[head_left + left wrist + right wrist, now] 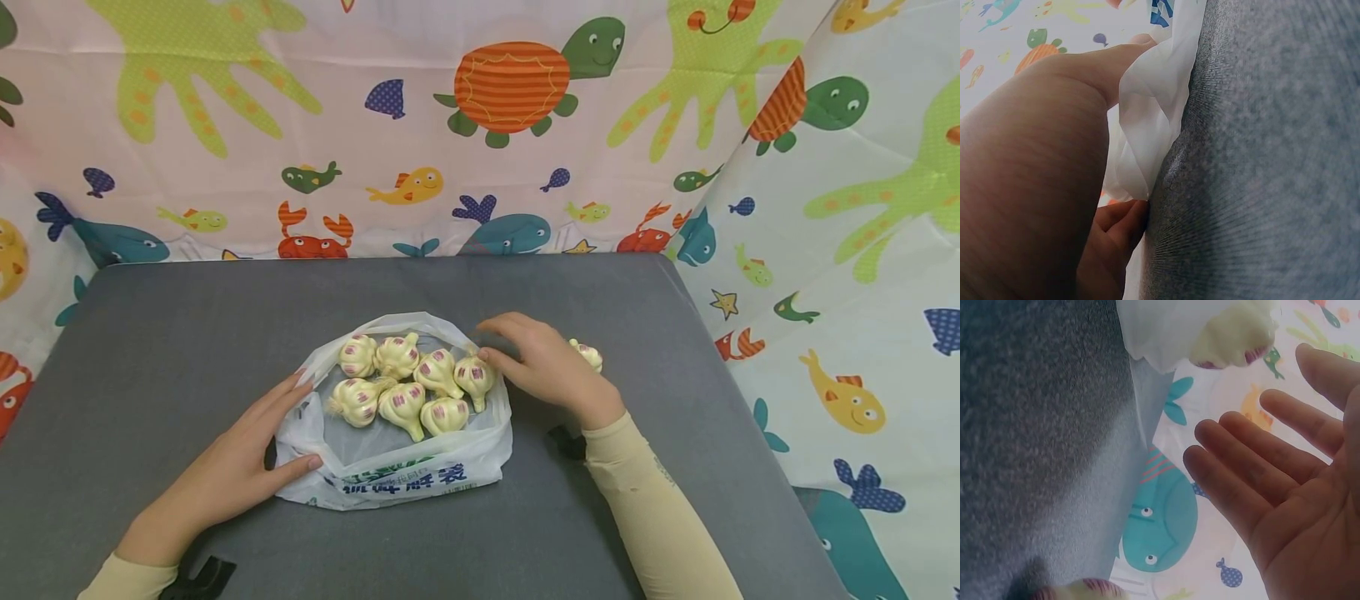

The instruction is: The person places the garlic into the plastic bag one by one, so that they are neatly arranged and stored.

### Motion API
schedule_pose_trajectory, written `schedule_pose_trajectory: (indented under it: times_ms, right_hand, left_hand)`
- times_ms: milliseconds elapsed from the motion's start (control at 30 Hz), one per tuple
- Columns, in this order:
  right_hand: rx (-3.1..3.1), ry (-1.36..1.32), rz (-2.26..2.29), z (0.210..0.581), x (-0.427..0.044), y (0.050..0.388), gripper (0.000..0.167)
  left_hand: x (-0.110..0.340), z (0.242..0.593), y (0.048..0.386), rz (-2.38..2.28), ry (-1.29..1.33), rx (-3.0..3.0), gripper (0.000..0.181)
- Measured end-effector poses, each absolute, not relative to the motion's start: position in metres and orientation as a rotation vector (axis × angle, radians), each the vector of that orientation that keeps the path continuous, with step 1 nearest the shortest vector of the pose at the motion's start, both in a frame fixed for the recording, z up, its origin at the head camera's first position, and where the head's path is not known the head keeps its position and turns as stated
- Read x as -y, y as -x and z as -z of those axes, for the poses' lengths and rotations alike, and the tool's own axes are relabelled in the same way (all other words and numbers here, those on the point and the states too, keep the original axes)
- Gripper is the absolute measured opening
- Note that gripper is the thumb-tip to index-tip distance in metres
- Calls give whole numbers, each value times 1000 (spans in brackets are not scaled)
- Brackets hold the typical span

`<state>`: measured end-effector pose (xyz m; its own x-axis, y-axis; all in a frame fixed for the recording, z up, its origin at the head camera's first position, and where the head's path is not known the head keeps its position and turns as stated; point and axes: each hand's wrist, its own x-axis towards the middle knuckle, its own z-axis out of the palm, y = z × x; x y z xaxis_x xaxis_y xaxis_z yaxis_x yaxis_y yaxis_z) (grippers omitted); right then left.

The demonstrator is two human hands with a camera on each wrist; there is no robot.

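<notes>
A white plastic bag (pixel 420 492) with blue and green print lies on the grey table, its mouth spread wide. Several garlic bulbs (pixel 403 408), cream with purple marks, sit inside. My left hand (pixel 232 467) rests against the bag's left side, thumb at the front and fingers along the rim. In the left wrist view the bag's wall (pixel 1147 112) lies between thumb and fingers. My right hand (pixel 551 367) hovers at the right rim by a garlic bulb (pixel 1238 337). Its fingers are extended and hold nothing in the right wrist view.
One more garlic bulb (pixel 587 355) lies on the grey table (pixel 225 308), partly behind my right hand. A curtain (pixel 420 142) printed with sea animals hangs behind the table and along its right side.
</notes>
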<state>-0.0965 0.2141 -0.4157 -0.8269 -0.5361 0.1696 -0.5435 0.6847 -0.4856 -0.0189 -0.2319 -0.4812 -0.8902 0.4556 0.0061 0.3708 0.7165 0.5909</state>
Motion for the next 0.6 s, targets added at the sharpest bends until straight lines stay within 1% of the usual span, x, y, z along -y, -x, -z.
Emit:
schedule_pose_trajectory:
  times_ms: [300,600]
  right_hand:
    - [2883,-890,-826,409,-224,97,40]
    - [2938,-831,-805,403,-233,98,43]
  left_hand:
    - [232,482,19,-922,-689,-2783,103]
    - [232,480,18,-930,-688,-2775,102]
